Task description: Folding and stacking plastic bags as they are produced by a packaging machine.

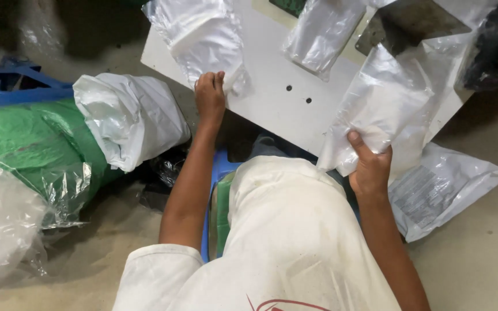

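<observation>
Right hand (370, 167) pinches bag (384, 109), bag running to 12 o'clock; left hand (210, 95) grips second bag (203, 34), also 12.

top-left bag (203, 40): clear plastic pouch on the white board, white inside
middle bag (321, 31): same kind, upper board
right bag (384, 109): bigger, crinkly
floor bag (445, 187): flat, grey print patch

Plastic bags (203, 34) crowd the white board (278, 86); middle bare.
</observation>
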